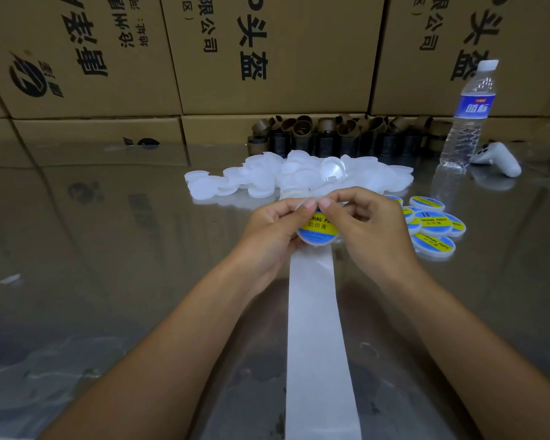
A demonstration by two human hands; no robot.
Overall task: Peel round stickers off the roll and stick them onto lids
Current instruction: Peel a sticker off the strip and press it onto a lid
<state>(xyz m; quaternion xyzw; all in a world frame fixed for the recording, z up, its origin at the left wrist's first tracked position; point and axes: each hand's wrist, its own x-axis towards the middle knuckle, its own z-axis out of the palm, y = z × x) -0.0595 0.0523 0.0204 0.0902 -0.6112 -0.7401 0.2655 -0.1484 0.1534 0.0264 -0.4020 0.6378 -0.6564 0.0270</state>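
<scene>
Both hands close on one lid. The left hand cups it from below and the side with curled fingers. The right hand pinches its far edge, and the two thumbs meet tip to tip over the top of the blue-and-yellow sticker on its face. One white backing strip runs from just under the held lid back toward the person. Just beyond the grip lies a heap of plain lids, overlapping too much to count. Just right of the right hand sit stickered lids, at least six, overlapping. Farther right and beyond stand one water bottle and one white controller.
</scene>
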